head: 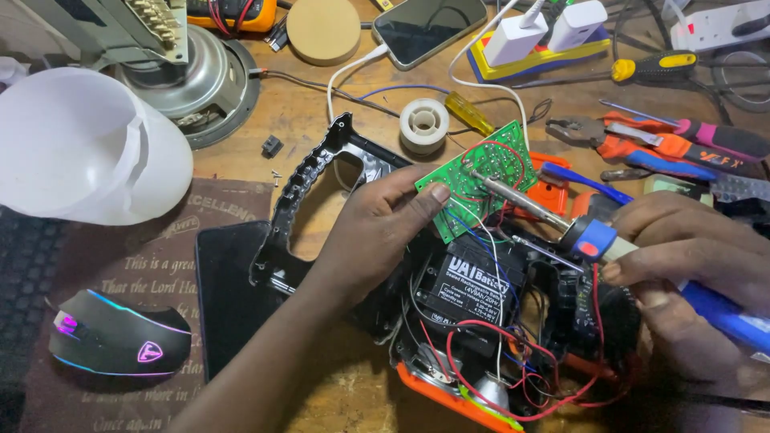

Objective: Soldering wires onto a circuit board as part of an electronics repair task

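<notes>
The left hand [377, 232] gripped a green circuit board [477, 178], thumb pressed on its near edge, holding it tilted above an opened orange-and-black device [481, 321] on the worktop [321, 112]. The right hand [682, 256] was closed around the blue handle of a soldering iron [561, 224], whose metal tip touched the board's upper face. Red, blue and white wires [513, 353] ran from the board down into the device, beside a black battery [473, 289]. Behind the board lay a solder spool [423, 124], a yellow-handled screwdriver [469, 112] and a phone [425, 28] on a charging cable. Pliers [634, 144] lay to the right. A lit mouse [120, 341] sat at the left, near a white plastic dome [80, 144].
</notes>
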